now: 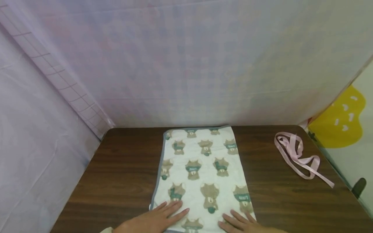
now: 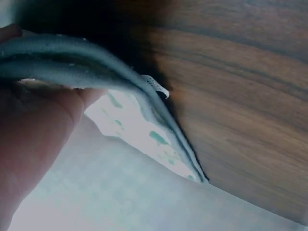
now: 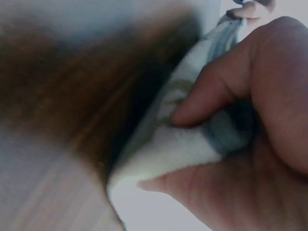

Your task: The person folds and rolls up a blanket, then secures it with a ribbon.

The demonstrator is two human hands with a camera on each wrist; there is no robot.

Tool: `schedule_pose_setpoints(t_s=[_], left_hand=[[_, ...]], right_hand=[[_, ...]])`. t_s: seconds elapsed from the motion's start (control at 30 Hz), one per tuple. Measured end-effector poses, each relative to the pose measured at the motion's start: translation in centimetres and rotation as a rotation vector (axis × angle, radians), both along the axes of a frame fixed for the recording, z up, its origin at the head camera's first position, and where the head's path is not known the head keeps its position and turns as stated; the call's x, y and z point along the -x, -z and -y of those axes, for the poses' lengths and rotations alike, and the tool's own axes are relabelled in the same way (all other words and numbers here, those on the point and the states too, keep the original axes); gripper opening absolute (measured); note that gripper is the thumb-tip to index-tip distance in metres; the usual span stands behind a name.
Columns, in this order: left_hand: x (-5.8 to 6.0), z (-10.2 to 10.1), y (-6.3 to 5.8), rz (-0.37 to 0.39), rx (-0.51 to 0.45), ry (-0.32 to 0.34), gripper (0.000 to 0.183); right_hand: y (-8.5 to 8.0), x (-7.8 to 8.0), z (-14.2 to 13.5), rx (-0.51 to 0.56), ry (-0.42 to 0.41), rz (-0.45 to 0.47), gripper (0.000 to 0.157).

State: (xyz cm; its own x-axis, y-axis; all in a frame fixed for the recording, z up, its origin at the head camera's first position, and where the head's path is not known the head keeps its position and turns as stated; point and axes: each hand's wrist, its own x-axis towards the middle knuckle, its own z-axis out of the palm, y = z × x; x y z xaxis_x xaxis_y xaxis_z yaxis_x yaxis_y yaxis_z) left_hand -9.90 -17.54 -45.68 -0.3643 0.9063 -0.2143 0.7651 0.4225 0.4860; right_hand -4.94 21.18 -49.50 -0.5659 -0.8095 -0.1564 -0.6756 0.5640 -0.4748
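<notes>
A folded white blanket (image 1: 198,174) with brown bears and grey trim lies lengthwise on the table. My left hand (image 1: 157,216) is at its near left corner, fingers spread over the print. In the left wrist view this hand (image 2: 43,134) grips the doubled grey edge (image 2: 72,53), which is raised off the wood, with a small white label (image 2: 158,86) sticking out. At the near right corner, my right hand (image 1: 240,223) has its fingers over the top. The right wrist view shows that hand (image 3: 240,106) pinching the blanket's edge (image 3: 173,144) between finger and thumb.
A loose pink ribbon (image 1: 297,155) lies tangled on the right of the dark wooden table (image 1: 122,174). Pale checked cloth (image 1: 204,64) hangs behind the table, with white sheeting (image 1: 38,129) at the left. A yellow printed shape (image 1: 341,119) shows on the right wall.
</notes>
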Motion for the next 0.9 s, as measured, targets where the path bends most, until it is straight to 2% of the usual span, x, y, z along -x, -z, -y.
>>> schedule_pose_setpoints(t_s=[0.07, 0.13, 0.2, 0.27, 0.33, 0.43, 0.5, 0.53, 0.63, 0.8, 0.9], left_hand=[[0.2, 0.2, -0.6, 0.111, -0.023, -0.028, 0.075], [0.6, 0.2, -1.2, 0.19, -0.066, -0.031, 0.069], [1.1, 0.2, -1.7, 0.249, -0.112, -0.044, 0.07], [1.8, 0.2, -2.1, 0.281, -0.156, -0.053, 0.079], [2.5, 0.2, -2.3, 0.314, -0.184, -0.073, 0.09], [3.3, 0.5, -2.6, 0.391, -0.232, -0.14, 0.095], [3.7, 0.7, -2.6, 0.394, -0.266, -0.18, 0.096], [3.9, 0.8, -2.7, 0.403, -0.283, -0.202, 0.097], [4.5, 1.1, -3.0, 0.386, -0.338, -0.237, 0.098], [5.3, 1.6, -3.1, 0.376, -0.403, -0.269, 0.096], [5.7, 1.9, -3.3, 0.34, -0.409, -0.312, 0.091]], right_hand=[[-1.4, 0.4, 0.1, -0.008, 0.06, 0.236, 0.06], [-3.0, 1.0, -0.1, 0.047, 0.098, 0.412, 0.061], [-4.7, 1.4, -0.5, 0.147, 0.09, 0.508, 0.065], [-6.3, 2.0, -1.1, 0.24, 0.08, 0.603, 0.071], [-7.3, 2.6, -1.5, 0.296, 0.045, 0.586, 0.077], [-8.0, 3.5, -1.9, 0.301, -0.018, 0.441, 0.082], [-8.1, 3.9, -2.1, 0.286, -0.051, 0.273, 0.085], [-8.2, 4.1, -2.2, 0.287, -0.058, 0.217, 0.087], [-8.2, 4.6, -2.5, 0.294, -0.057, 0.076, 0.09], [-8.1, 5.4, -2.9, 0.318, -0.06, -0.083, 0.089], [-8.2, 5.8, -3.1, 0.32, -0.045, -0.127, 0.091]])
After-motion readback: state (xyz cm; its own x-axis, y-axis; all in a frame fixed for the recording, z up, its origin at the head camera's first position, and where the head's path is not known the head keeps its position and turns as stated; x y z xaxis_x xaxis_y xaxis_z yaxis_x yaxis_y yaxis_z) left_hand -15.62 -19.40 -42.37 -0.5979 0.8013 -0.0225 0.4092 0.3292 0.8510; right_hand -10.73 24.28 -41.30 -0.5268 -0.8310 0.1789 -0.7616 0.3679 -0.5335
